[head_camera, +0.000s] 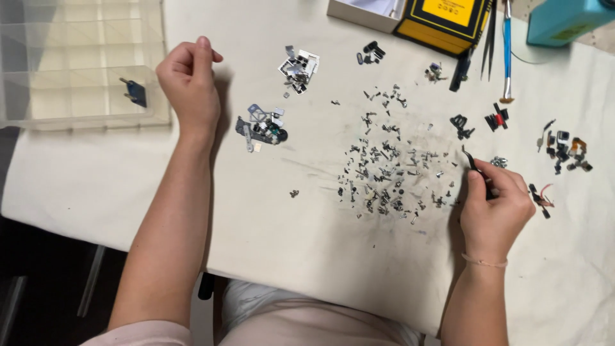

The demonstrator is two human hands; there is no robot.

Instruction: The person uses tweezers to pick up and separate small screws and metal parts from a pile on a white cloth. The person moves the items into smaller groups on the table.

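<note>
Bright, even overhead light; soft shadows; edges maybe slightly blurred, esp. corners.

A single head-worn camera looks steeply down from above the seated person onto the white table, close in, facing away from the body; forearms enter from the near edge.
</note>
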